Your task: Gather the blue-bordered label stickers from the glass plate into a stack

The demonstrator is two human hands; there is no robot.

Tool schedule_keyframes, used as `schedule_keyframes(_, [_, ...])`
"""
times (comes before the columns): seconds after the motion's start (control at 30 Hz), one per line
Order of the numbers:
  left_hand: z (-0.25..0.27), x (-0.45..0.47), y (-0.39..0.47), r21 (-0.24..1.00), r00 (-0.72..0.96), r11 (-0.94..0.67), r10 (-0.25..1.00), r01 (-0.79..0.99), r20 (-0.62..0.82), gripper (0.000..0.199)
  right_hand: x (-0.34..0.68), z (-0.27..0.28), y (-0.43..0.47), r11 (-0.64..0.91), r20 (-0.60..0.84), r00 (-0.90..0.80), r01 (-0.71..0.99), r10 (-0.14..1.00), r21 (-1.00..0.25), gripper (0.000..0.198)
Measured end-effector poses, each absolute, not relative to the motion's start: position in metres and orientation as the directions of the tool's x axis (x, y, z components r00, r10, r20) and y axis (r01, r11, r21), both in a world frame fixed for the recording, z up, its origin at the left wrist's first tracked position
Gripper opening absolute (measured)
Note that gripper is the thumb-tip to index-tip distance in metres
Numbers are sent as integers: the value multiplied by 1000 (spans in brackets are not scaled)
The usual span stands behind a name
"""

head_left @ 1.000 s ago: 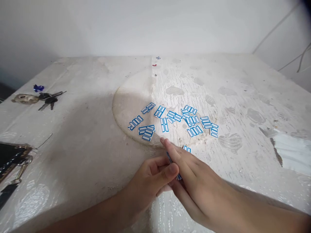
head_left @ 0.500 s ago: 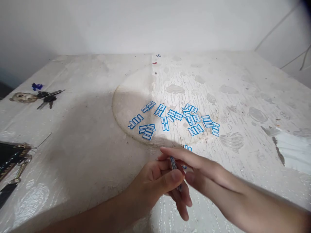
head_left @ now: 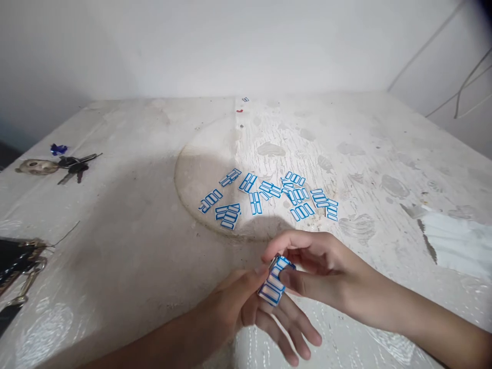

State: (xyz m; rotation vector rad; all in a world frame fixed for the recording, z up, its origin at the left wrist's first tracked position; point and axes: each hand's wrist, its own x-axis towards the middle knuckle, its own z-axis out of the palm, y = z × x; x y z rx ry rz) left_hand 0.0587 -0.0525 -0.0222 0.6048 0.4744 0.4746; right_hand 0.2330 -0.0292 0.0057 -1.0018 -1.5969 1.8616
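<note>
A small stack of white cards (head_left: 271, 288) with blue-outlined bars is between my two hands, low in the middle of the view. My left hand (head_left: 240, 302) supports it from below, its thumb against the near left edge and its other fingers stretched out underneath. From the right, my right hand (head_left: 330, 266) pinches the same stack, thumb on the face and fingers curled over the far end. Beyond the hands, several matching cards (head_left: 255, 203) lie scattered, some overlapping, on the table (head_left: 146, 246).
Keys on a ring (head_left: 75, 165) with a pale fob (head_left: 37, 167) lie at the left, near a crumpled blue wrapper (head_left: 58, 149). A black strapped item (head_left: 19, 261) with a metal clasp sits at the left edge. White torn paper (head_left: 453, 241) is at the right.
The stack has turned from edge-on to showing its patterned face. My right fingers, earlier stretched over it, have curled into a pinch, and my left fingers have spread out beneath.
</note>
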Motion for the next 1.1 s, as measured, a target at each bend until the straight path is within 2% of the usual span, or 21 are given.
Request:
schedule_keyframes(0.1, [-22,57,-52,621,821,736,513,-270,-250,55,234,7,-29,-216,-204,-630,59,749,-975,25])
schedule_keyframes(0.2, [-23,55,-53,633,800,732,527,-253,-289,49,233,8,-28,-264,-196,-656,-5,729,-965,30])
schedule_keyframes(0.33, [-26,53,-55,616,786,751,522,-238,-333,47,232,6,-27,-255,-229,-652,56,723,-965,20])
schedule_keyframes(0.5, [-29,56,-55,677,784,676,574,-292,-236,52,236,8,-30,-268,-278,-707,129,650,-955,12])
schedule_keyframes(0.57, [-30,58,-54,691,790,675,560,-261,-249,45,236,10,-32,-260,-278,-733,141,621,-955,15])
schedule_keyframes(0.67, [-32,59,-53,673,794,714,516,-192,-322,29,234,12,-36,-198,-270,-720,186,639,-963,24])
schedule_keyframes(0.83, [-30,53,-54,639,726,735,566,-228,-391,20,231,13,-24,30,-199,-615,341,763,-940,30])
schedule_keyframes(0.93, [-25,49,-54,606,652,752,600,-260,-464,18,230,13,3,244,-89,-549,505,831,-828,22])
schedule_keyframes(1.03, [-22,48,-51,564,588,774,608,-287,-534,15,222,11,38,470,30,-545,693,838,-546,20])
schedule_keyframes(1.1, [-23,48,-49,550,564,786,600,-283,-567,13,212,9,60,515,29,-555,749,831,-417,21])
